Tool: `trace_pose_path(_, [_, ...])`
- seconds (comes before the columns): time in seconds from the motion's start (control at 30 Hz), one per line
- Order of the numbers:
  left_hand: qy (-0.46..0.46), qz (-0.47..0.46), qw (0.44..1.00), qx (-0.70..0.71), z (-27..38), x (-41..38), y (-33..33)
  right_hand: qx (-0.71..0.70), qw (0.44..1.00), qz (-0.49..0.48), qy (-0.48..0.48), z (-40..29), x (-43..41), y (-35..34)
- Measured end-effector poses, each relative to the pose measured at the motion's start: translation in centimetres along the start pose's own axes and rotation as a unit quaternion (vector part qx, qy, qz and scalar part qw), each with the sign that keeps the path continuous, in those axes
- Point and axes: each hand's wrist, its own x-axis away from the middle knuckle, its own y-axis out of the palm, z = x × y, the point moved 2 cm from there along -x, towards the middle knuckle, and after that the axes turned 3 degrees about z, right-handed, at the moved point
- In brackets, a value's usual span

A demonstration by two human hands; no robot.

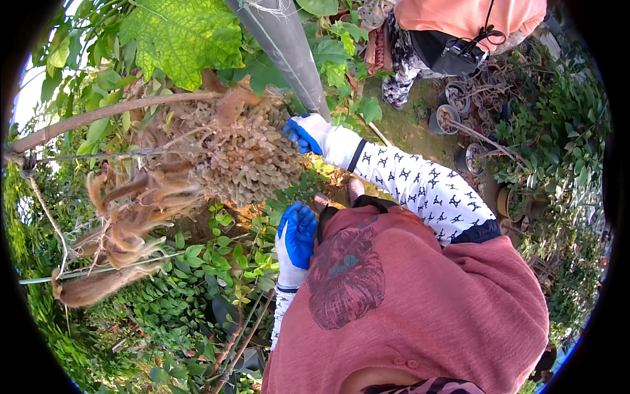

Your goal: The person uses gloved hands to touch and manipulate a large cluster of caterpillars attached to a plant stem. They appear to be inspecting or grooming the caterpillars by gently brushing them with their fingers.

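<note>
My right hand (307, 134), in a white glove with blue-coated fingers, has its fingers curled at the right edge of a dense clump of stubby grey-brown plant stems (246, 157). A grey pole (290, 54) rises just beyond this hand. Whether the fingers pinch anything is hidden. Lower down, my left hand (298, 239) wears a matching glove and hovers in front of my red top, its fingers bent. Nothing shows in it, though the inside of the fingers is partly hidden. Long hairy brown stems (142, 207), like a monkey-tail cactus, hang left of the clump.
A bare woody branch (118, 109) crosses above the clump. Strings and a green rod (98, 274) run among the hairy stems. A person in an orange top (467, 19) stands at upper right, near several plant pots (445, 119). Leafy plants (197, 295) grow at lower left.
</note>
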Motion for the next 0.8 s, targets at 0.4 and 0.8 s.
trace_pose_path(0.4, [0.000, -0.007, 1.000, -0.003, 0.2, -0.1, -0.3, 0.113, 0.993, 0.011, -0.038, 1.4, 2.7, -2.1])
trace_pose_path(0.8, [0.047, 0.019, 0.993, -0.103, 0.3, -0.1, 2.4, 0.206, 0.970, -0.049, -0.121, 7.0, 9.4, -2.1])
